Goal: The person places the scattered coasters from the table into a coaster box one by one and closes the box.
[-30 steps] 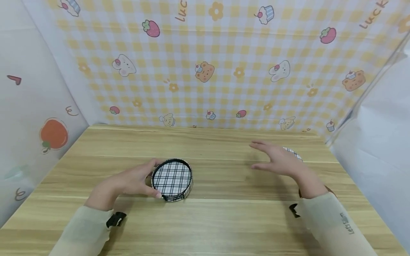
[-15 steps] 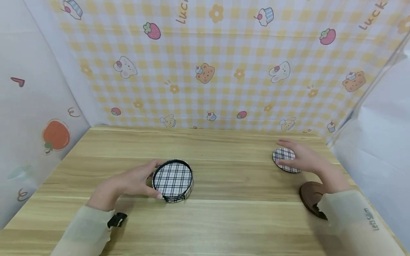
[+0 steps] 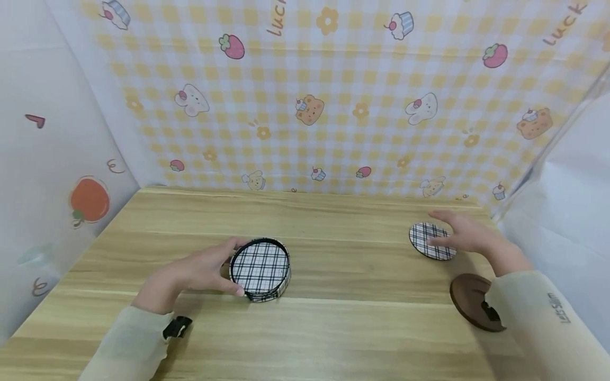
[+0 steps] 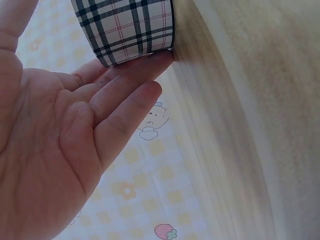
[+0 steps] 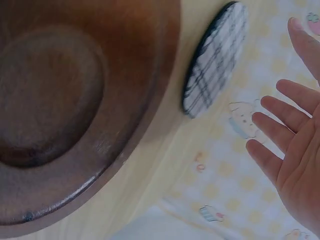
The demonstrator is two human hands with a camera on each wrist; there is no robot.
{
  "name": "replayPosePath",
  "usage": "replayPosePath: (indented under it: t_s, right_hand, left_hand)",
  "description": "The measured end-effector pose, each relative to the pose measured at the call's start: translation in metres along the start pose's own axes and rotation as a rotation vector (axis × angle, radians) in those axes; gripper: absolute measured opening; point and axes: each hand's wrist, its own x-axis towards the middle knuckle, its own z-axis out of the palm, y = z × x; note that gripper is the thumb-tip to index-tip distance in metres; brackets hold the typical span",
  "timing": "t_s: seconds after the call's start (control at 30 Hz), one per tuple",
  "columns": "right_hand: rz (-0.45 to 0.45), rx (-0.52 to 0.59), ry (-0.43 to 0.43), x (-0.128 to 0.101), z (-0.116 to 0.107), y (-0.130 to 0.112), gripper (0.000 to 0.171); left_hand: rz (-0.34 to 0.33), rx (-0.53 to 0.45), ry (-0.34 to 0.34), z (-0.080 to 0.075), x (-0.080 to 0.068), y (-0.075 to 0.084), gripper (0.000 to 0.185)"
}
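A round plaid box (image 3: 260,269) with a dark rim stands on the wooden table (image 3: 333,328), left of centre. My left hand (image 3: 232,267) cups its left side, thumb at the near wall and fingers at the far wall. In the left wrist view the fingers (image 4: 130,95) lie straight, tips against the box's wall (image 4: 125,30). A flat plaid disc (image 3: 430,242) lies at the right. My right hand (image 3: 431,230) is spread at its right edge, thumb over it. In the right wrist view the fingers (image 5: 280,117) are straight and apart from the disc (image 5: 215,60).
A brown round dish (image 3: 469,301) sits near the table's right edge, just under my right sleeve, and fills much of the right wrist view (image 5: 65,100). Patterned walls close off the back and left, and a white panel stands on the right.
My right hand swung from the table's middle to the right and settled at the plaid disc. The left hand stayed on the box.
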Motion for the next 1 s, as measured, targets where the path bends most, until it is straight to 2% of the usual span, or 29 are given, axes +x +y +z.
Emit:
replayPosePath:
  t_s: [0.2,0.53,0.83,1.0]
  right_hand:
    - [0.025,0.027,-0.029,0.003,0.005,0.012,0.093]
    - [0.037,0.012,-0.072,0.0,0.014,0.025,0.1]
    - [0.043,0.006,-0.068,-0.002,0.02,0.033,0.103]
    - [0.032,0.005,-0.063,-0.001,0.024,0.033,0.102]
  left_hand:
    - [0.022,-0.013,-0.001,0.001,0.0,0.001,0.097]
    - [-0.004,-0.005,-0.003,0.002,0.001,0.0,0.097]
    - [-0.005,-0.01,0.001,0.001,0.0,0.001,0.097]
    - [0.017,-0.022,-0.002,0.0,-0.001,0.002,0.096]
